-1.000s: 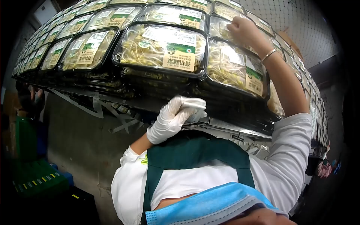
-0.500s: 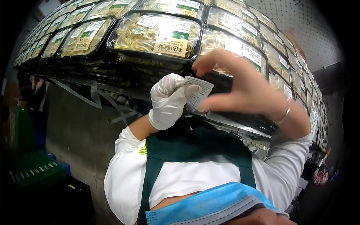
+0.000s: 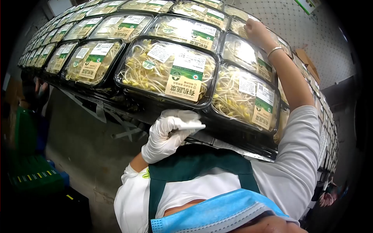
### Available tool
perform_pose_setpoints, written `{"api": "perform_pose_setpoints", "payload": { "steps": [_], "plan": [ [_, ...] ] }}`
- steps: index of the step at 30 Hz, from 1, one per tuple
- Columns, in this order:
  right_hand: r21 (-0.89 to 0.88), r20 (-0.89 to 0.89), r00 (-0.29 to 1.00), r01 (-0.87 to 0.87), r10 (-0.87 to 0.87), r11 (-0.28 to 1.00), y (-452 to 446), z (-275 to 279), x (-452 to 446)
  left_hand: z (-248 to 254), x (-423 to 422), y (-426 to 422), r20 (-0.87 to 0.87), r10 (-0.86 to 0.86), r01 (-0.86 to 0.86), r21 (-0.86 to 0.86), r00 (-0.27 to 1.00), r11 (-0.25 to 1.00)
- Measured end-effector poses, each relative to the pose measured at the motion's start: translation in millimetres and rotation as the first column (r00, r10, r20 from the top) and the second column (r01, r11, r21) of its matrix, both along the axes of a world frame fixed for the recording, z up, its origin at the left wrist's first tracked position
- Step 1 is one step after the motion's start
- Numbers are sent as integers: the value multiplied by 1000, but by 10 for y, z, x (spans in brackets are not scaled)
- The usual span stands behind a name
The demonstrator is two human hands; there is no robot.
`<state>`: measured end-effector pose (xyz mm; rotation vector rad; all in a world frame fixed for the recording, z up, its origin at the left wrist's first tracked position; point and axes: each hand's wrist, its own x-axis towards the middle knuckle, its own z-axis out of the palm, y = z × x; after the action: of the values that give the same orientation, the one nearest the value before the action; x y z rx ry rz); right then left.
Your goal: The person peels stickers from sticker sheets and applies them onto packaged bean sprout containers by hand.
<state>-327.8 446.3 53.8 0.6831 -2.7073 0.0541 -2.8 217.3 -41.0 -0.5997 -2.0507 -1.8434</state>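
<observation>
My left hand (image 3: 166,134), in a white glove, pinches a thin stack of white printed labels (image 3: 192,126), seen almost edge-on. It is just in front of a black tray of bean sprouts (image 3: 167,72) with a clear lid and a green and tan label. My bare right hand (image 3: 255,32) is stretched far out over the back rows at the upper right. Its fingers are curled down at a sprout pack (image 3: 237,26); whether anything is between them is hidden. Beside the front tray sits another sprout pack (image 3: 245,97) with white labels on its lid.
Many lidded sprout packs (image 3: 93,62) stand stacked in rows to the left, back and right. Green crates (image 3: 37,174) are on the floor at lower left. A cardboard piece (image 3: 307,64) shows at the right edge. Part of another person (image 3: 38,85) appears at far left.
My right hand has moved from beside the labels up and away to the far packs. My left hand is slightly lower, its labels turned edge-on. The view has shifted, showing more of the packs.
</observation>
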Motion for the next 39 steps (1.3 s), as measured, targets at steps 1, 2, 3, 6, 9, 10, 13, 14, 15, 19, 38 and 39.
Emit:
{"api": "perform_pose_setpoints", "payload": {
  "steps": [1,2,3,6,9,10,13,14,15,19,38,39],
  "plan": [
    [31,28,997,77,-78,997,2,5,13,-29,-9,-20,52,-80,76,84,995,994],
    [65,56,986,156,-160,986,34,23,48,-59,-7,-23,100,-167,149,171,981,974],
    [202,-93,968,248,-234,947,106,36,56,-30,23,-28,172,-229,187,229,958,955],
    [211,3,928,364,-373,907,378,101,-38,112,106,72,224,-345,167,565,912,808],
    [-442,317,935,-3,160,897,186,186,333,102,61,145,112,-260,156,556,959,816],
    [-577,305,855,-185,420,795,-161,304,1016,78,40,172,34,-243,186,541,970,820],
    [-524,331,497,-611,803,594,-527,224,2261,209,90,251,137,-218,80,643,966,762],
    [-544,403,417,-607,815,580,-604,291,2523,157,66,211,77,-210,126,588,975,799],
    [-547,329,461,-619,824,564,-616,254,2645,95,-22,249,-55,-254,217,710,966,670],
    [-389,29,645,-697,764,603,-633,414,1976,274,7,311,141,2,-75,517,990,853],
    [163,186,870,432,-457,887,122,-3,-1616,-145,246,-139,149,192,-221,213,970,952],
    [205,92,906,389,-413,898,340,-144,-2000,-111,230,-105,163,114,-161,307,980,938]
  ]
}}
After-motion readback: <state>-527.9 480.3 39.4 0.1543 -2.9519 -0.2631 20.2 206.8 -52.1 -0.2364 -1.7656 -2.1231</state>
